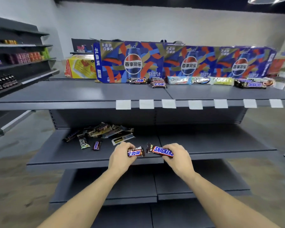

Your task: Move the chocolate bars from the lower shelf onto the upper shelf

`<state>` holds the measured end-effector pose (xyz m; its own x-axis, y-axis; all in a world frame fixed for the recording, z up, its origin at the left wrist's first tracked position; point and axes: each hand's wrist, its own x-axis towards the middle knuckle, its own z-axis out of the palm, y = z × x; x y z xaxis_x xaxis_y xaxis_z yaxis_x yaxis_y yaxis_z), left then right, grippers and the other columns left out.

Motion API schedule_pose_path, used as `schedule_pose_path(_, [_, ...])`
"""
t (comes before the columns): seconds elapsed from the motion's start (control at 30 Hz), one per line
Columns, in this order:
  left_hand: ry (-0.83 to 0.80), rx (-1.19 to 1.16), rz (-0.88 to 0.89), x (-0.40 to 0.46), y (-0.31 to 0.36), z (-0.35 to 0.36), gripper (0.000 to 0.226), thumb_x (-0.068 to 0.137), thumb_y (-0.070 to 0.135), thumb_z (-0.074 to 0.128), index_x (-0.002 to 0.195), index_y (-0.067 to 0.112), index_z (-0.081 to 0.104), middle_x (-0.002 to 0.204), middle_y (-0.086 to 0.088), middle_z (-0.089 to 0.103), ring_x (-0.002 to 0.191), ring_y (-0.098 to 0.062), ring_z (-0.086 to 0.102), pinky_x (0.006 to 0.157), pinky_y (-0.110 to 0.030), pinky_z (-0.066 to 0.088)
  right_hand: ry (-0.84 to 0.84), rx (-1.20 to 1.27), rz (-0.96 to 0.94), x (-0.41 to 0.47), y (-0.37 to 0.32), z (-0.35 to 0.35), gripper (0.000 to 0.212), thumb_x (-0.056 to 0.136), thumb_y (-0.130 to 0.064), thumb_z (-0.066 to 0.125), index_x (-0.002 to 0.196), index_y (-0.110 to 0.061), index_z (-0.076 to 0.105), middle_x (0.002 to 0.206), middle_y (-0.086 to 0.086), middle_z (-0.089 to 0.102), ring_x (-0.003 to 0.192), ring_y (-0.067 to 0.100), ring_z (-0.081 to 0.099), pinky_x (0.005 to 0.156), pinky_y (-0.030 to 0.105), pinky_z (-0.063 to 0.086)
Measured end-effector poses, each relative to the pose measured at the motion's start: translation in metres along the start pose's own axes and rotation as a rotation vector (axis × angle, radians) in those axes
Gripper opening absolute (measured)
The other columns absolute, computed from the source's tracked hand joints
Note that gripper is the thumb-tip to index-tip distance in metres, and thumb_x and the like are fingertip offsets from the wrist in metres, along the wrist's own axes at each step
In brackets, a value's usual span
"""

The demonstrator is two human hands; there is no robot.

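Left hand [122, 157]: fingers curled round a short brown Snickers bar [136, 152]. Right hand [178, 156]: grips a long brown Snickers bar [161, 151]. Both held over the grey metal lower shelf [212, 143], near edge. Loose wrapped bars [99, 134]: lower shelf, far left. Row of bars [201, 81]: grey upper shelf [72, 94], far right.

Bright, even light falls from a ceiling lamp [262, 0] glaring at top right. The wide lens bows the edges, and everything looks softly blurred, with faint shadows.
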<state>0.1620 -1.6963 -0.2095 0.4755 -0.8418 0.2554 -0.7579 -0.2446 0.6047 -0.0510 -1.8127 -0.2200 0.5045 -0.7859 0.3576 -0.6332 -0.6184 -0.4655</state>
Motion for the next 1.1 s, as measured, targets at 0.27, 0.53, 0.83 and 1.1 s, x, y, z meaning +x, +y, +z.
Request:
schedule_pose_path(0.27, [0.126,0.121,0.168,-0.017,0.078,-0.017,0.028,0.08,0.033,0.075,0.105,0.032,0.063,0.101,0.015,0.05,0.1,-0.007,0.044,0.076,-0.024,0.04,0.105,-0.187,-0.17,-0.008,0.023,-0.089,0.037,0.083,-0.039,0.074,0.118,-0.033,0.064,0.111,-0.015,0.061,0.101,0.01,0.049,0.088,0.028,0.042])
schedule_pose_path(0.53, [0.196,0.181,0.248,0.003,0.149,-0.054,0.037,0.081,0.042,0.074,0.115,0.03,0.066,0.105,0.013,0.056,0.099,-0.008,0.047,0.081,-0.029,0.045,0.177,-0.175,-0.213,0.014,0.017,-0.161,0.038,0.086,-0.034,0.071,0.123,-0.03,0.063,0.116,-0.011,0.061,0.104,0.014,0.051,0.089,0.029,0.044])
schedule_pose_path(0.83, [0.292,0.202,0.275,0.042,0.189,-0.073,0.034,0.089,0.035,0.066,0.122,0.026,0.063,0.112,0.007,0.054,0.105,-0.011,0.048,0.083,-0.029,0.046,0.269,-0.211,-0.263,0.047,0.011,-0.198,0.037,0.084,-0.033,0.07,0.12,-0.027,0.065,0.112,-0.008,0.065,0.1,0.014,0.056,0.088,0.033,0.049])
schedule_pose_path(1.1, [0.309,0.151,0.22,0.098,0.205,-0.06,0.036,0.09,0.024,0.067,0.125,0.019,0.061,0.118,0.001,0.053,0.111,-0.016,0.049,0.091,-0.033,0.046,0.28,-0.256,-0.263,0.108,0.021,-0.217,0.034,0.083,-0.029,0.07,0.117,-0.027,0.065,0.109,-0.006,0.065,0.098,0.016,0.055,0.084,0.035,0.049])
